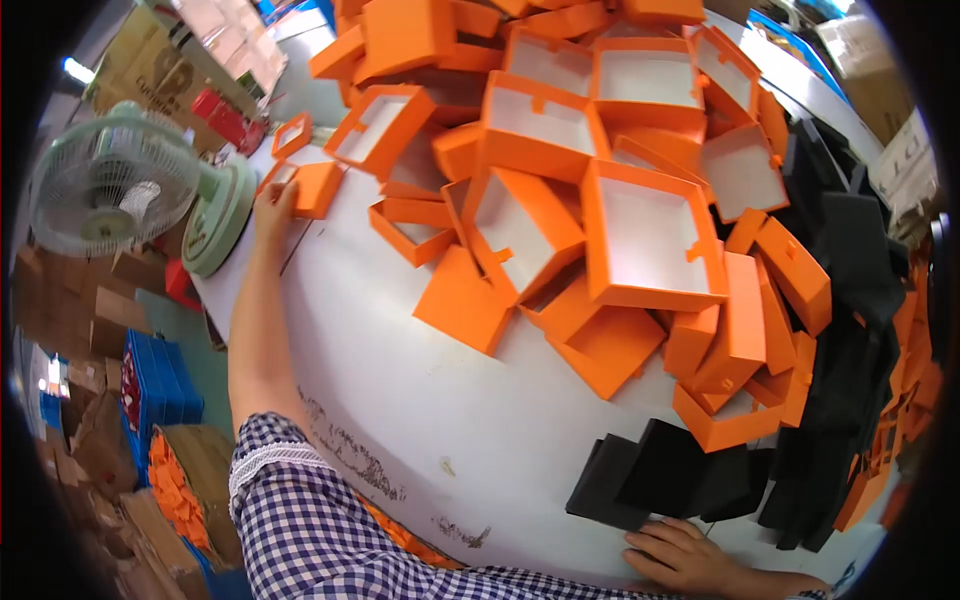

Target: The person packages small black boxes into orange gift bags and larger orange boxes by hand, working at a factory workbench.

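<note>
My left hand [274,208] reaches out to the far left of the table, its fingers curled and closed on the near edge of a small orange box [318,190]. Just beyond that box lies another small orange piece with an open frame [292,135]. Low on the right, my right hand [682,558] rests on the tabletop with its fingers stretched out. Its fingertips are at the lower edge of some flat black pieces [684,468]; whether they touch is hard to tell.
A large heap of orange boxes [655,232] with white insides fills the table's [370,340] far middle and right. Black pieces [845,270] are piled along the right. A green fan [120,190] stands at the left edge; blue crates [165,385] and cartons sit below.
</note>
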{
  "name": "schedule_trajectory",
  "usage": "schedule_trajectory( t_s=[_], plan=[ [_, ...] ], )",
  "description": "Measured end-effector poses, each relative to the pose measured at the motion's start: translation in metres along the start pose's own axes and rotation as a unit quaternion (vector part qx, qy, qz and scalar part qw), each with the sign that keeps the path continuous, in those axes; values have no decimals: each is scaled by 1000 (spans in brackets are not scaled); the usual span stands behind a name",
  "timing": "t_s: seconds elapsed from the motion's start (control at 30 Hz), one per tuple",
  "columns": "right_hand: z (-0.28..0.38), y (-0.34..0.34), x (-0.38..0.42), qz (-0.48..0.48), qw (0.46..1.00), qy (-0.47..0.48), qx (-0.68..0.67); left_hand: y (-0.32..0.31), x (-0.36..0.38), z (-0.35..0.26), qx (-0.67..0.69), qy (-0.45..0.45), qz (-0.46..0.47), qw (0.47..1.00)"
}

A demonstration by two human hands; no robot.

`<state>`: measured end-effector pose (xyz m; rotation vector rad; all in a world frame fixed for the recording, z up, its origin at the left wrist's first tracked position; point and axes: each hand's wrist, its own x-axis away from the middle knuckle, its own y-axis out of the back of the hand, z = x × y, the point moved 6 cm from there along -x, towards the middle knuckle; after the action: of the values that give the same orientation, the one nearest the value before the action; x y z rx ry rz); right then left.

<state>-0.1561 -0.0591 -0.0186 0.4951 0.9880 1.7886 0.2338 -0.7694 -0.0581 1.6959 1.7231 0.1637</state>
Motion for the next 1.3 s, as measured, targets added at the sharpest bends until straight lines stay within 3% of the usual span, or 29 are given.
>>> schedule_trajectory(
  t_s=[0.03, 0.13, 0.17, 0.2, 0.23, 0.27, 0.37, 0.43, 0.47, 0.53, 0.57, 0.63, 0.8, 0.87, 0.93, 1.17, 1.23, 1.3],
  plan=[
    [1, 1, -1, -8, 1000, -9, -14, 1, 27, -26, -40, -74, -28, 996],
    [1, 0, 0, -13, 1000, -15, -21, -12, 102, -73, 74, -53, 93, 991],
    [1, 1, -1, -10, 999, -19, -26, -15, 129, -78, 25, -127, 95, 987],
    [3, 0, 0, -6, 1000, -10, -28, -17, 165, -111, 76, -87, 185, 976],
    [3, -2, 1, -5, 999, -16, -29, -19, 189, -139, 33, -116, 279, 953],
    [2, -3, 2, -4, 999, -24, -28, -16, 210, -173, 87, -145, 290, 942],
    [4, -5, 0, 3, 1000, -21, -14, 12, 203, -196, 132, -185, 194, 954],
    [5, -4, -1, 0, 1000, -20, -1, 26, 163, -177, 114, -101, 125, 980],
    [4, -5, 0, 4, 1000, -21, 3, 24, 145, -162, 118, -103, 121, 980],
    [2, -6, 3, 8, 1000, -28, 12, 7, 105, -107, -49, -103, 62, 992],
    [1, -8, 4, 16, 999, -25, 16, -4, 84, -84, -42, -106, 62, 992],
    [1, -11, 6, 22, 999, -30, 20, -15, 47, -56, -183, -167, -34, 968],
    [4, -11, 5, 17, 998, -46, 24, -43, -30, -13, -287, -166, -128, 935],
    [4, -12, 6, 25, 998, -51, 27, -46, -43, -17, -318, -123, -117, 933],
    [3, -14, 6, 27, 998, -54, 31, -51, -59, -11, -329, -169, -113, 922],
    [3, -20, 21, 43, 996, -71, 31, -66, -93, -4, -386, -205, -67, 897],
    [3, -23, 22, 48, 997, -60, 32, -52, -85, -13, -350, -78, 13, 934],
    [1, -24, 24, 55, 995, -68, 54, -51, -84, -6, -361, -123, -47, 923]
  ],
)
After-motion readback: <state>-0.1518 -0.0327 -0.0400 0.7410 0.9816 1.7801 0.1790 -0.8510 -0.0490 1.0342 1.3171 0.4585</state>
